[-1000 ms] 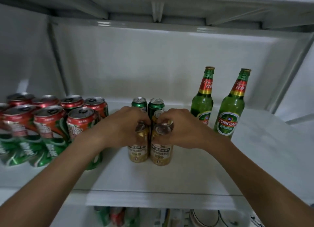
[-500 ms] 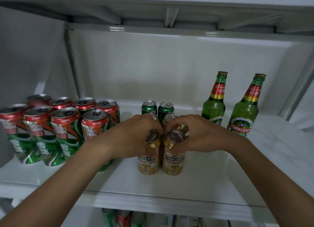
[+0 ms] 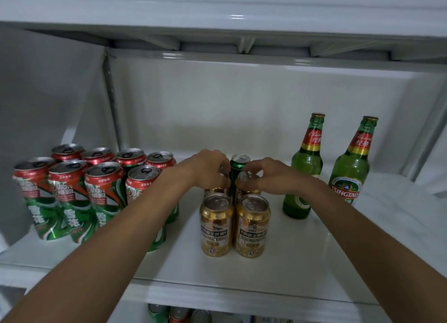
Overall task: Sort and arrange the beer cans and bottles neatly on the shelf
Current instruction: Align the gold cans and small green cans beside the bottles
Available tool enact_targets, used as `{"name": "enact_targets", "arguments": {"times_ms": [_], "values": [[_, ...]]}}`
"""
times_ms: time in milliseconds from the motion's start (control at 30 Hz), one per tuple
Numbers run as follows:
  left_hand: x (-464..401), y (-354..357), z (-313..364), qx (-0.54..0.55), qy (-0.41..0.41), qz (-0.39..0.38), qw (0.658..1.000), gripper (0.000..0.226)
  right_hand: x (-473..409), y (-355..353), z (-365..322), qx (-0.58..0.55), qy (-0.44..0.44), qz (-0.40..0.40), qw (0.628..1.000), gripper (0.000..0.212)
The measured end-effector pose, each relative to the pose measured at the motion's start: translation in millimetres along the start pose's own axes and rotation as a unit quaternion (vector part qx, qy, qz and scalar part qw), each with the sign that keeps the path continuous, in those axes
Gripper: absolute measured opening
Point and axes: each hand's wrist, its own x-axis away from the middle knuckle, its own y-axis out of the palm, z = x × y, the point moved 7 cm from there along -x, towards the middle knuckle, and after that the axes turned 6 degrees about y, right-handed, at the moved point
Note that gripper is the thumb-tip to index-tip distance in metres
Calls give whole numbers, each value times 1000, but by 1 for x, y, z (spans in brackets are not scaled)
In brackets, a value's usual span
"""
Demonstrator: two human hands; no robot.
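On the shelf [image 3: 302,257], left hand [image 3: 208,170] and right hand [image 3: 268,175] each grip a back-row gold can [image 3: 246,180]; sloppy nudge probably topples the front gold cans [image 3: 216,226].

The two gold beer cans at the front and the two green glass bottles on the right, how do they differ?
The two gold beer cans are short, opaque metal with pull-tab tops; the two green glass bottles are tall, translucent and long-necked with caps. The cans stand close side by side near the shelf's front; the bottles stand apart, further back. All four stand upright, untouched by either hand.
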Motion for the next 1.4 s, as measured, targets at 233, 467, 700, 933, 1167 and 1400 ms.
{"name": "enact_targets", "arguments": {"times_ms": [233, 467, 700, 933, 1167, 1400], "values": [[2, -4, -1, 30, 17, 35, 999, 32, -3, -4, 5, -28, -5, -41, 999, 43], [8, -9, 6, 58, 24, 14, 998, 35, -2, -6, 9, -16, 8, -69, 997, 38], [7, -7, 6, 50, 15, -10, 999, 24, -1, -6, 11, -9, 6, -107, 994, 59], [9, -10, 5, 39, -16, -86, 995, 38, -8, -17, 17, -66, 11, -55, 996, 28], [-34, -33, -13, -65, -69, 54, 994, 40, -45, -32, 9, -99, 4, 125, 987, 34], [-68, 11, -42, -54, -108, -21, 992, 58, -86, 7, 8, 3, 74, -2, 997, 95]]}}
